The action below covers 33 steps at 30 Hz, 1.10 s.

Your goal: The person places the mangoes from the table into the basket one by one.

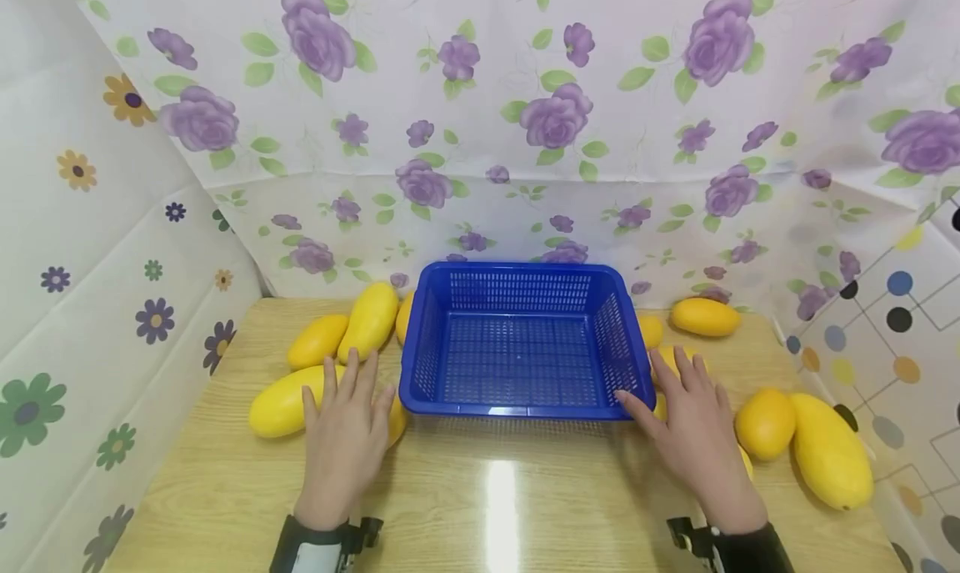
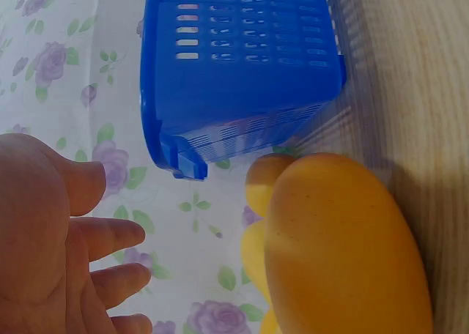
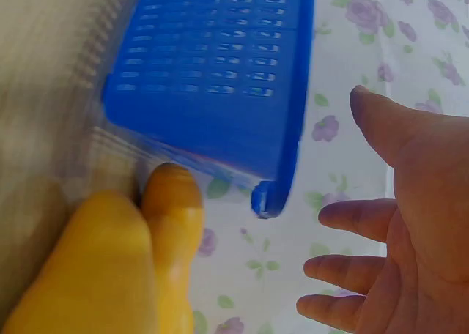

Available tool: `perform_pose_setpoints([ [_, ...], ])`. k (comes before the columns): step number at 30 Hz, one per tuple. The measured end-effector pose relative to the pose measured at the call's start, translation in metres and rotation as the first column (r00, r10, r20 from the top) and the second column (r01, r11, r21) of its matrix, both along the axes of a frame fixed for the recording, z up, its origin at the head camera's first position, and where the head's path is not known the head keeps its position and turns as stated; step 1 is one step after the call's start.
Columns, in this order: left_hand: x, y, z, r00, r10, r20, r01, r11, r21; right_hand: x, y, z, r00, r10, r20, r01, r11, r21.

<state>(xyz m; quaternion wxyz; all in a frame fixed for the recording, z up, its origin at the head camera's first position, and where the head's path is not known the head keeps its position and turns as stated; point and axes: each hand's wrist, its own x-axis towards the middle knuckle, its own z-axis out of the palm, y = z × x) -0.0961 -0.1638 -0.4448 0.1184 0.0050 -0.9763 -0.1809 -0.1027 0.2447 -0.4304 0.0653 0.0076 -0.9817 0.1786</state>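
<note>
Yellow fruits (image 1: 368,321) lie outside the blue basket (image 1: 517,356).

Blue perforated basket (image 1: 517,410) upright, open-topped; smooth yellow fruits (image 1: 369,321) along both sides.

"How is the left grip (image 1: 341,444) held?"
"Over the surface (image 1: 585,498), in from its left edge, back upward, fingers spread and nearly straight."
"And the right grip (image 1: 696,435)?"
"In from the right edge, back upward too, thumb angled inward, fingers extended."
</note>
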Motion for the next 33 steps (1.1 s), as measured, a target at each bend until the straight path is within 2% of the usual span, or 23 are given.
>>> perform_pose_setpoints([
  [4, -0.002, 0.000, 0.004, 1.000, -0.011, -0.015, 0.012, 1.000, 0.016, -0.010, -0.002, 0.008, 0.999, 0.016, -0.031, -0.016, 1.000, -0.012],
  [8, -0.004, -0.002, 0.009, 0.999, -0.035, -0.022, 0.037, 0.996, 0.076, -0.024, -0.003, 0.019, 0.999, 0.015, -0.036, -0.016, 0.999, -0.050],
  [13, -0.004, -0.004, 0.013, 0.998, -0.056, -0.027, 0.059, 0.992, 0.110, -0.044, -0.004, 0.027, 0.997, -0.043, 0.067, 0.050, 0.994, -0.101],
  [18, -0.003, -0.007, 0.011, 0.998, -0.056, -0.020, 0.058, 0.992, 0.110, -0.059, -0.005, 0.024, 0.983, -0.106, 0.151, 0.124, 0.985, -0.117],
  [22, -0.001, -0.013, 0.009, 0.999, -0.052, 0.018, 0.049, 0.990, 0.129, -0.065, -0.008, 0.019, 0.974, -0.128, 0.188, 0.149, 0.983, -0.106],
  [26, 0.001, -0.017, 0.007, 0.995, -0.058, 0.086, 0.047, 0.991, 0.128, -0.065, -0.009, 0.016, 0.962, -0.150, 0.229, 0.178, 0.978, -0.107],
  [30, 0.002, -0.019, 0.004, 0.985, -0.070, 0.159, 0.050, 0.990, 0.129, -0.064, -0.009, 0.013, 0.959, -0.157, 0.237, 0.191, 0.973, -0.127],
  [33, 0.002, -0.020, 0.000, 0.981, -0.081, 0.179, 0.059, 0.990, 0.124, -0.064, -0.009, 0.010, 0.959, -0.156, 0.236, 0.192, 0.972, -0.137],
])
